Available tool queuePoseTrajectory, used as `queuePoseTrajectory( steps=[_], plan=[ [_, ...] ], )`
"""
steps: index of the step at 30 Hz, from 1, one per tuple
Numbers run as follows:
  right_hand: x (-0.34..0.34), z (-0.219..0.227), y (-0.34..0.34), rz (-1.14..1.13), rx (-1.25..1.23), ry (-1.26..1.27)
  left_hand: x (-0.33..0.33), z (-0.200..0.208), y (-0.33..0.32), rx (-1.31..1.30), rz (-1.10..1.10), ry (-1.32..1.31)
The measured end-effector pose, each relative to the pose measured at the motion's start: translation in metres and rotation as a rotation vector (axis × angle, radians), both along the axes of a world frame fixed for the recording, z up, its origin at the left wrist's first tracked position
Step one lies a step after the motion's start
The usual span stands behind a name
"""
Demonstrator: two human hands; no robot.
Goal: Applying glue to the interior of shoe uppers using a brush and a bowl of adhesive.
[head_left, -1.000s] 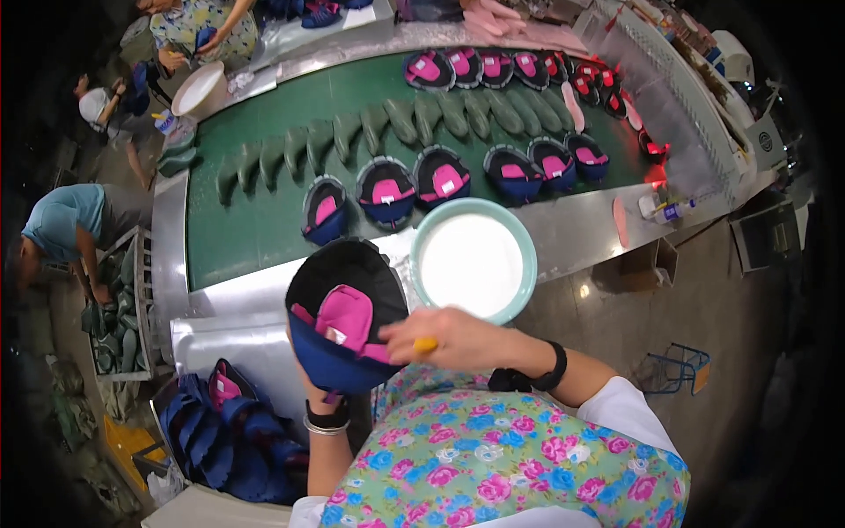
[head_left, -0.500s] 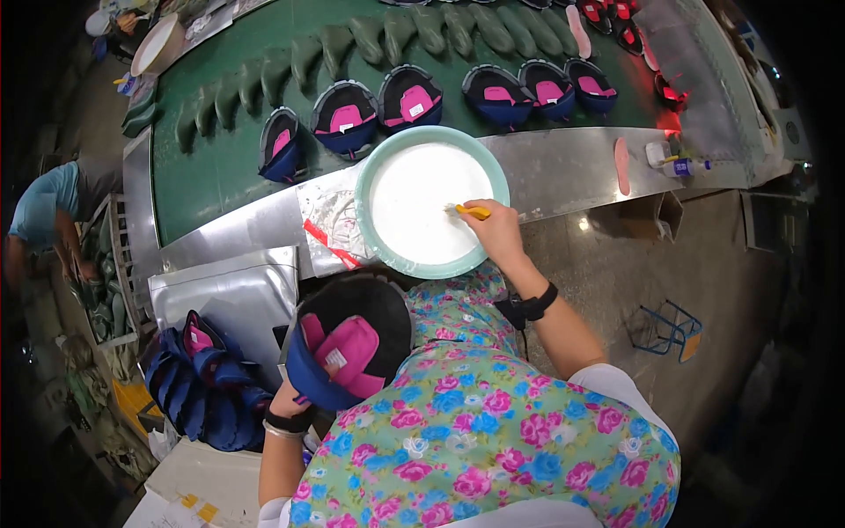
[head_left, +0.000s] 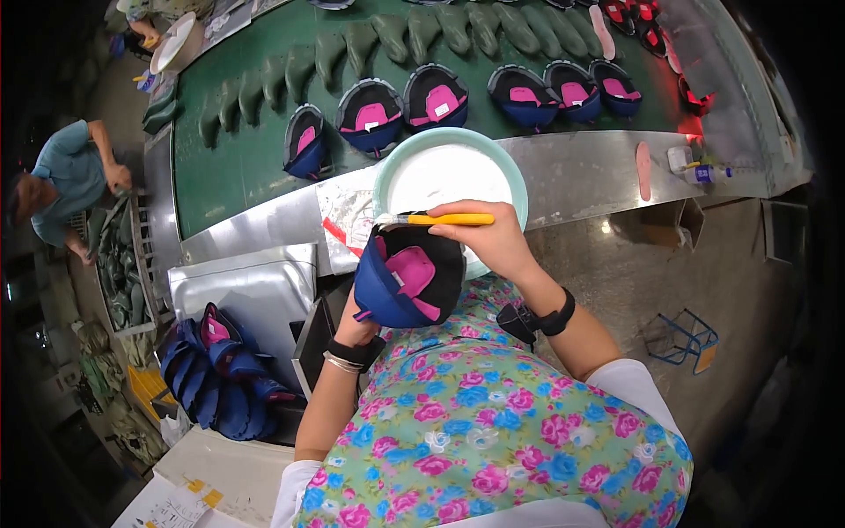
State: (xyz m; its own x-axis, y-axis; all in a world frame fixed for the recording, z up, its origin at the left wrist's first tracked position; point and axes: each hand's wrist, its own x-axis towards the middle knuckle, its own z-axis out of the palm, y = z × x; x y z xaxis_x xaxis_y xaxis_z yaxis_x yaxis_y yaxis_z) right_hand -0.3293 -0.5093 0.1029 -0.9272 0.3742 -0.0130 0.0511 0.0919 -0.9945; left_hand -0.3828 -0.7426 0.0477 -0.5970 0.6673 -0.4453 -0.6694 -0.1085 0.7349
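I see my left hand (head_left: 356,327) gripping from below a blue fabric shoe upper with a pink lining and black rim (head_left: 407,275), held at chest height just in front of a round pale-green basin of white glue (head_left: 449,176). My right hand (head_left: 493,238) pinches a yellow-handled brush (head_left: 440,219), its bristles touching the upper's rim. Similar blue and pink uppers (head_left: 436,97) sit in a row on the green conveyor belt (head_left: 238,167) beyond.

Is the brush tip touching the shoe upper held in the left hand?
Touching. The head view shows the brush bristles resting on the shoe upper's dark rim, no gap visible.
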Motion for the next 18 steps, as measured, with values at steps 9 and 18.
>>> queuePoseTrajectory(
  steps=[9, 18],
  plan=[
    [0.025, -0.034, 0.021, -0.272, 0.296, -0.412, -0.010, -0.034, -0.013, 0.124, 0.121, -0.009],
    [0.026, 0.028, 0.009, -0.044, -0.156, -0.366, -0.037, -0.029, -0.002, 0.058, 0.238, 0.127]
  ],
)
